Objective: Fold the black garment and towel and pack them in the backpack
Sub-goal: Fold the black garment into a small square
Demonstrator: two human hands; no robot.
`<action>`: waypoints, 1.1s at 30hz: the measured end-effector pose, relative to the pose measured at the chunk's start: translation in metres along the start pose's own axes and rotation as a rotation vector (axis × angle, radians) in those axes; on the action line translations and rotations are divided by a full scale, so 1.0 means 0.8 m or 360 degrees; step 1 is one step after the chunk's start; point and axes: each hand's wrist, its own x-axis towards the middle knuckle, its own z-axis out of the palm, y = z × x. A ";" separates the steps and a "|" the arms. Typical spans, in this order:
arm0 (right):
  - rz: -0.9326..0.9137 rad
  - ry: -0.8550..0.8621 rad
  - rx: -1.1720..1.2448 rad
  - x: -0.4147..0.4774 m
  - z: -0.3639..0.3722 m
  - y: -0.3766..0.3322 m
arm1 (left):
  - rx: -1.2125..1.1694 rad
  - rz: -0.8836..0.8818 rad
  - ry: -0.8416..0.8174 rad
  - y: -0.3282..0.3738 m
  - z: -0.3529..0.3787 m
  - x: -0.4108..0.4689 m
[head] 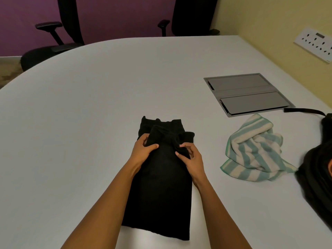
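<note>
The black garment (159,191) lies as a long narrow strip on the white table (89,105), running away from me. Its far end is bunched and partly doubled back. My left hand (142,151) pinches the fabric on the left side of that bunch. My right hand (190,155) pinches the fabric on the right side. A crumpled towel (255,150) with green and white stripes lies to the right, apart from the garment. The black backpack (316,173) sits at the right edge of the view, touching the towel; most of it is cut off.
A grey cable hatch (248,94) is set into the table beyond the towel. A black strap (303,110) runs from the backpack toward it. Two black office chairs (59,33) stand past the table's far edge. A socket panel (316,44) is on the right wall.
</note>
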 end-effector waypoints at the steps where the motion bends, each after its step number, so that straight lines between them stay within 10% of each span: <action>1: 0.0004 -0.0051 0.0043 -0.003 -0.003 -0.001 | -0.0049 -0.0010 0.0004 -0.003 -0.002 0.000; 8: 0.0000 -0.0288 0.0021 -0.008 -0.015 -0.009 | -0.0525 -0.0119 -0.0006 -0.005 -0.014 -0.004; 21: 0.0180 -0.0268 -0.0285 0.017 0.003 -0.014 | 0.0117 0.0284 -0.0157 0.013 -0.017 -0.021; 33: 0.0536 -0.0531 -0.0073 0.040 -0.006 -0.017 | -0.0788 -0.0096 -0.0569 0.036 -0.029 -0.006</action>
